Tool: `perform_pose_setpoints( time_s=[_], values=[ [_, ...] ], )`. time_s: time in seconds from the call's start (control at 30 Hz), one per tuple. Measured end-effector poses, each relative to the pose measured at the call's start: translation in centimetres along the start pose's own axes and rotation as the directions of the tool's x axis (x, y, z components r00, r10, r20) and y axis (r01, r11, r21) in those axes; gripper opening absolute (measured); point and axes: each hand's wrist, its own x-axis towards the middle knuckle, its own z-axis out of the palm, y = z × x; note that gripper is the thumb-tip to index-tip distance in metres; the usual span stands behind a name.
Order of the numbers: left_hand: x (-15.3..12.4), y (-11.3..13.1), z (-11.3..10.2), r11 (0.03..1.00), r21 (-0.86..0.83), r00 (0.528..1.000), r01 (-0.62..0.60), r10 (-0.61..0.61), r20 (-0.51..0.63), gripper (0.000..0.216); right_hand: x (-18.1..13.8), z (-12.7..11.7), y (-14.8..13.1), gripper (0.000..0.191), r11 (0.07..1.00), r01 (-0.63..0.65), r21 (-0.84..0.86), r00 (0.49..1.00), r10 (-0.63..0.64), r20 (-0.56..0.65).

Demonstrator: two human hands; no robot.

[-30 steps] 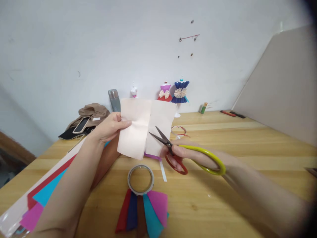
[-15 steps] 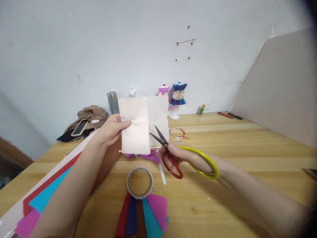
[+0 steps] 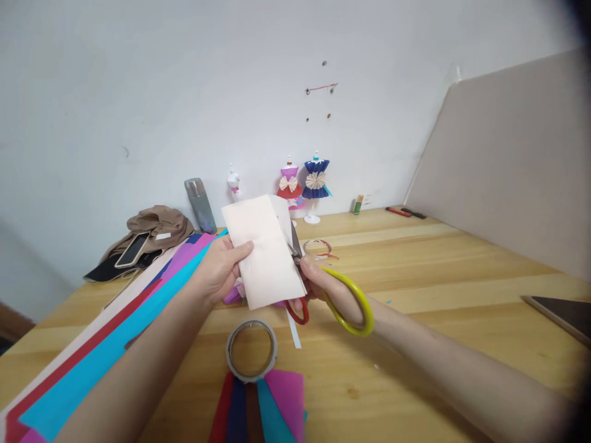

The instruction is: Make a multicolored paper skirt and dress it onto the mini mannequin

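A folded sheet of cream paper [image 3: 263, 264] is pinched by my left hand [image 3: 225, 266], thumb on the front face. The sheet tilts in mid-air above the table. My right hand [image 3: 323, 286] grips scissors [image 3: 354, 301] with one yellow and one red handle loop. Their dark blades point up at the sheet's right edge, partly hidden behind the paper. Below the sheet a roll of tape [image 3: 229, 351] stands on the table, with colored paper strips [image 3: 286, 400] fanned out at its foot. Purple paper shows partly behind the cream sheet.
Long colored paper sheets [image 3: 111, 335] lie at the left beside a cap and cloth [image 3: 159, 224] with a phone [image 3: 132, 249]. A flask [image 3: 201, 206], dressed mini mannequins [image 3: 316, 178] and a small battery [image 3: 358, 204] stand along the wall. A dark flat object [image 3: 561, 317] lies right.
The cream paper has tilted, its lower end swinging right. The scissors have moved up against its right edge, their blades now partly behind it. The view has turned slightly right.
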Motion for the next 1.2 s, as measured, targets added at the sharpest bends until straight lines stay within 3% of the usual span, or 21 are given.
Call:
perform_pose_setpoints(
  time_s=[0.37, 0.9, 1.1, 1.2],
  values=[
    [-0.3, -0.6, 0.8, 0.999, -0.020, 0.999, 0.038, -0.038, 0.003, 0.044, -0.3, 0.1, -1.4, 0.065, 0.996, 0.032, -0.078, 0.999, -0.030, 0.017],
    [-0.3, -0.6, 0.7, 1.000, -0.002, 1.000, 0.019, -0.019, 0.010, 0.044, -0.6, 0.4, -1.1, 0.068, 0.983, 0.029, -0.181, 0.995, -0.046, -0.091],
    [0.1, 0.7, -0.5, 0.998, 0.063, 0.999, -0.028, 0.027, 0.017, 0.040, -0.2, 0.1, -1.5, 0.062, 0.999, -0.006, -0.047, 1.000, 0.007, 0.029],
    [0.2, 2.5, -1.6, 0.985, 0.143, 0.995, -0.098, 0.098, 0.006, 0.030, -0.8, -1.1, -2.5, 0.057, 0.993, -0.070, -0.100, 0.988, 0.082, 0.128]
  ],
)
